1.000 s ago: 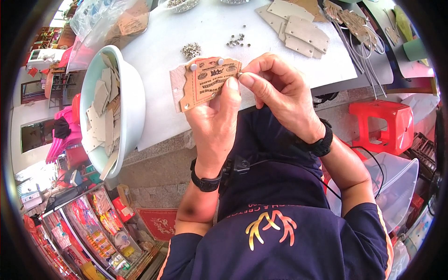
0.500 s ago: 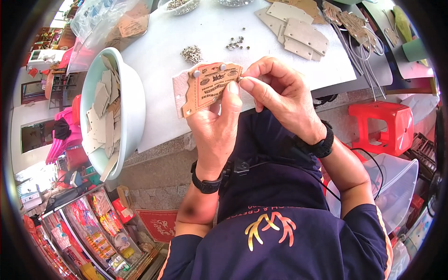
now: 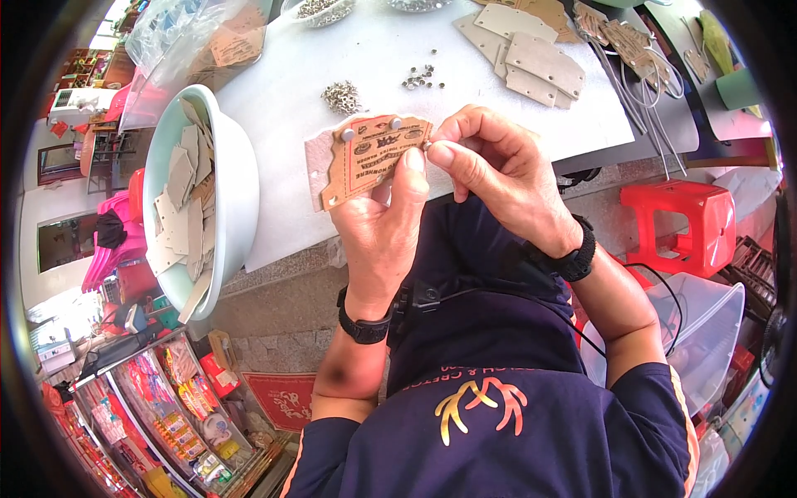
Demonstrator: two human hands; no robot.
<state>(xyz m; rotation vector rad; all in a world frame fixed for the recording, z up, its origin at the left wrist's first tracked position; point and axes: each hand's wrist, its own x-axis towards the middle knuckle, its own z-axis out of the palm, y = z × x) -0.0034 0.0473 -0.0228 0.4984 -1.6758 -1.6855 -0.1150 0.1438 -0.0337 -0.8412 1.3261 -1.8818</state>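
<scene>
My left hand [image 3: 382,241] is closed on a brown printed card [image 3: 349,170] with wavy edges, thumb on its face. Two round grey metal studs sit along the card's far edge, and a hole shows at its near left corner. Behind it, a paler piece [image 3: 316,153] sticks out on the left. At the card's right edge, my right hand [image 3: 519,187] pinches a tiny metal fastener [image 3: 427,144] between thumb and forefinger. Just beyond the card lie a heap of silver fasteners [image 3: 341,98] and a scatter of small dark-centred rings [image 3: 423,81].
A pale blue basin [image 3: 241,178] of loose card pieces stands at the left of the white table [image 3: 282,124]. Stacked beige cards [image 3: 544,68] lie at the far right, near cords [image 3: 656,124]. Clear tubs of metal parts [image 3: 320,12] stand at the back. A red stool [image 3: 677,212] is on the right.
The brown card has tilted slightly and shifted a little to the left in my left hand. My right hand stays pinched at its right edge, almost unmoved.
</scene>
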